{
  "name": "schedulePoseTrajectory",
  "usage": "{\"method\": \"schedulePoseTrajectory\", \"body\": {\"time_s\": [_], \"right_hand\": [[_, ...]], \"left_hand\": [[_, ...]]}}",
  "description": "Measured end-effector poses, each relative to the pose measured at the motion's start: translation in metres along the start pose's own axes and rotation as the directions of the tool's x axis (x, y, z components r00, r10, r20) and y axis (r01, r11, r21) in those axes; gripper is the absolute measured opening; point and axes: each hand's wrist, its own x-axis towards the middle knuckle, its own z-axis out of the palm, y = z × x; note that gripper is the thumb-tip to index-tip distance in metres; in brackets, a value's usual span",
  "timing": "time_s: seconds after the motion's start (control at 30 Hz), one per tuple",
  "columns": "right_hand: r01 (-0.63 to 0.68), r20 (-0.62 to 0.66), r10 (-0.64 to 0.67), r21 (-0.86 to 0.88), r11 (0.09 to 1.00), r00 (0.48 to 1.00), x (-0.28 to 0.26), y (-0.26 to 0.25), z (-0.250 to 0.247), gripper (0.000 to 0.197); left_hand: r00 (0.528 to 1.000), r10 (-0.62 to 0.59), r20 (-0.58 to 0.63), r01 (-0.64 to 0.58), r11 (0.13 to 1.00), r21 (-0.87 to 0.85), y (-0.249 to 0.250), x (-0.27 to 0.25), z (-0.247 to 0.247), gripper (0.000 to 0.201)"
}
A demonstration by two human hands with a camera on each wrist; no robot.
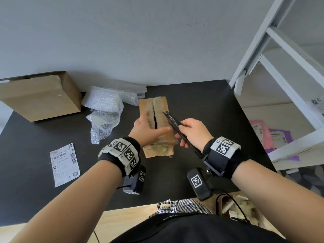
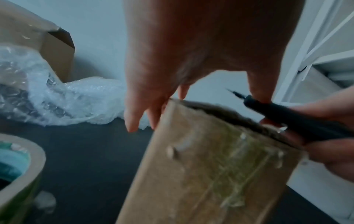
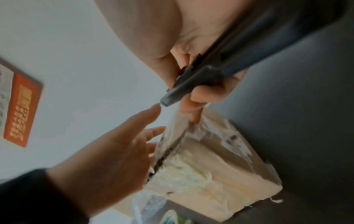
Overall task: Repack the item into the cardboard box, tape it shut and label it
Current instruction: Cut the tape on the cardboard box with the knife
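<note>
Cardboard box (image 1: 157, 120) under flat, relaxed left hand (image 1: 146, 128); right hand (image 1: 193, 131) beside it, gripping black item (image 1: 177, 128).

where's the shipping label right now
In the head view the shipping label lies flat on the black table, at the left, nearer the person than the bubble wrap and left of the left hand.

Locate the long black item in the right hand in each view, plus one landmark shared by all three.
Head: black item at centre, slanting over the small cardboard box, gripped by the right hand.
Left wrist: right edge, tip pointing up-left above the box top.
Right wrist: upper right, running diagonally down-left.
Shared landmark: the small cardboard box, with the left hand on it.
</note>
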Motion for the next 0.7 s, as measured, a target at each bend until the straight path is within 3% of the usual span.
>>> {"method": "schedulePoseTrajectory", "body": {"time_s": [0.07, 0.17, 0.2, 0.33, 0.43, 0.6, 0.7], "right_hand": [[-0.023, 0.010, 0.022, 0.070, 0.997, 1.000, -0.001, -0.002, 0.001, 0.019], [0.008, -0.132, -0.016, -0.054, 0.998, 0.991, 0.005, -0.004, -0.007, 0.016], [0.021, -0.164, -0.039, -0.108, 0.994, 0.986, 0.007, -0.004, -0.011, 0.018], [0.083, -0.134, -0.123, -0.271, 0.959, 0.983, 0.010, -0.006, -0.024, 0.029], [0.119, -0.145, -0.187, -0.383, 0.916, 0.972, 0.014, -0.005, -0.030, 0.033], [0.066, -0.114, -0.118, -0.382, 0.922, 0.986, 0.010, 0.002, -0.035, 0.038], [0.039, -0.087, -0.064, -0.262, 0.964, 0.994, 0.002, 0.011, -0.032, 0.034]], "left_hand": [[0.996, 0.053, -0.064, -0.050, 0.997, 0.060, 0.002, 0.000, 0.002, 0.106], [0.994, 0.102, -0.031, -0.077, 0.891, 0.448, 0.006, -0.005, 0.012, 0.118], [0.992, 0.119, -0.031, -0.087, 0.859, 0.505, 0.009, -0.006, 0.014, 0.118], [0.966, 0.242, 0.087, -0.247, 0.778, 0.577, 0.023, -0.005, 0.009, 0.094], [0.948, 0.243, 0.204, -0.317, 0.683, 0.659, 0.030, -0.002, 0.001, 0.077], [0.979, 0.177, 0.102, -0.199, 0.719, 0.666, 0.021, 0.000, -0.002, 0.061], [0.968, 0.251, 0.019, -0.184, 0.654, 0.734, 0.018, 0.000, -0.001, 0.059]]}}
